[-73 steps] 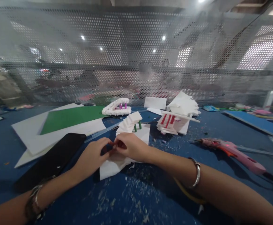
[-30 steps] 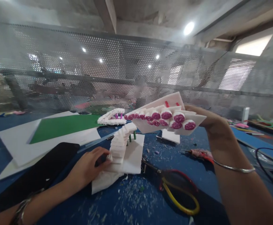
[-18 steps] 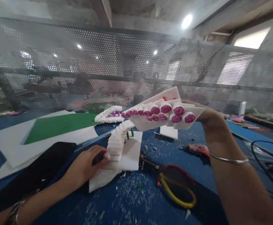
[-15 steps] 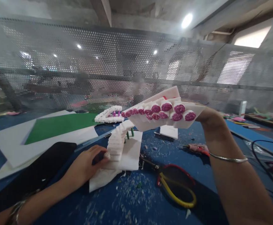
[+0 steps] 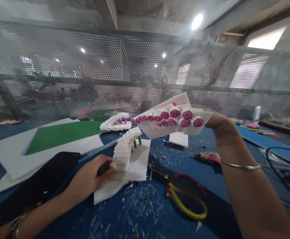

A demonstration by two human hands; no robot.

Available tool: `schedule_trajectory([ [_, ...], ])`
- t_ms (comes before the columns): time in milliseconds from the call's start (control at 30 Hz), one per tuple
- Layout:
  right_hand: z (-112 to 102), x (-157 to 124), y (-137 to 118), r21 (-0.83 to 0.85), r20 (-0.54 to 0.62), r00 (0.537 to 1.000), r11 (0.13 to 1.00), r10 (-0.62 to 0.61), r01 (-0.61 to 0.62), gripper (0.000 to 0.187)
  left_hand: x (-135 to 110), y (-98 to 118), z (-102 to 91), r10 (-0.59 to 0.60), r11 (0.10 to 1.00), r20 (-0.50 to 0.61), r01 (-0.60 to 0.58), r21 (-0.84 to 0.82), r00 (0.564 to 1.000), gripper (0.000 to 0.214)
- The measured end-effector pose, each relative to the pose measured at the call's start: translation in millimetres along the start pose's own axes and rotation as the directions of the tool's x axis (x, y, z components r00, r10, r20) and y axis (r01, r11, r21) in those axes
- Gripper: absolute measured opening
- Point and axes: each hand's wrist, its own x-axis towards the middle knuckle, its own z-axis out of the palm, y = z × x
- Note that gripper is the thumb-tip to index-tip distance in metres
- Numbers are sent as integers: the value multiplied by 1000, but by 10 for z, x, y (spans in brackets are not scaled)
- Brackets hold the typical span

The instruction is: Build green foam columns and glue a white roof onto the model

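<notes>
My right hand (image 5: 222, 124) holds up a white board model (image 5: 149, 132) lined with several white rolls with pink ends; its fingers are mostly hidden behind the model. Lower left, my left hand (image 5: 91, 174) is closed in a pinch on a small white piece (image 5: 113, 164). That piece sits against the edge of a white stepped model (image 5: 122, 154), a curved stack of steps with green posts on a white base (image 5: 141, 162). A crumpled white tissue-like sheet (image 5: 107, 192) lies partly under it. Scissors (image 5: 187, 199) with red and yellow handles rest to the right.
A white bumpy model (image 5: 116, 122) with purple posts stands behind. Green sheet (image 5: 62, 136) and white sheets (image 5: 4, 146) lie left, near a black phone-like slab (image 5: 37, 182). A red-handled tool (image 5: 209, 156) and black cable (image 5: 268, 166) are right. White scraps litter the blue table (image 5: 140, 215).
The view has shifted very slightly. Both hands keep their hold, and the models stay in nearly the same places.
</notes>
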Motion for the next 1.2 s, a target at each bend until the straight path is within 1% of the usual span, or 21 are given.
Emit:
schedule_trajectory([
  [100,8,3,43,124,95,995,992,-42,30,19,-7,-13,7,2,1000,-12,-2,9,1000,26],
  [233,10,14,73,225,139,987,973,-76,43,19,-14,2,-3,-10,1000,-13,10,-3,1000,27],
  [367,-5,3,27,249,148,986,968,-71,33,19,-22,17,-15,-23,999,13,24,-27,1000,25],
  [433,-13,-1,8,246,158,985,969,-64,23,19,-20,12,-13,-21,999,5,21,-38,1000,25],
  [633,-10,23,19,255,197,978,967,-62,10,19,-11,14,-17,-24,999,35,26,-36,999,26],
  [800,-1,25,53,262,194,980,965,-45,-7,24,-28,12,-16,-26,999,34,27,-45,999,27],
  [1033,31,14,127,254,153,988,966,2,-41,27,-28,-35,12,-11,998,10,12,-69,1000,30],
  [1200,38,19,150,260,119,993,965,8,-39,30,-12,-25,8,-14,997,44,18,-73,999,29],
])
